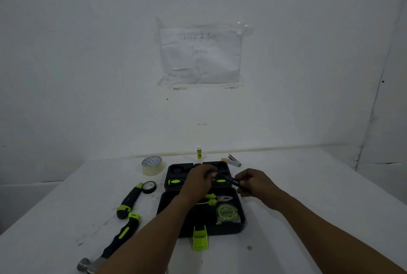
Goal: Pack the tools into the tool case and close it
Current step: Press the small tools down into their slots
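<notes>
The black tool case [239, 227] lies open on the white table, its lid part at the far side. Inside the near half lie green-handled pliers [217, 199] and a green tape measure [226, 212]. My right hand [253, 182] grips a slim black screwdriver [228, 179] above the far half. My left hand [199, 182] pinches its tip end. A green latch [200, 237] hangs at the case's near edge. Left of the case lie a black-green handle tool [128, 202] and a hammer [114, 243].
A roll of clear tape [153, 165] and a small black tape roll [149, 187] sit to the left of the case. A glue stick [199, 152] and a stapler [233, 160] stand behind it, near the wall. The table's left edge [55, 185] runs diagonally.
</notes>
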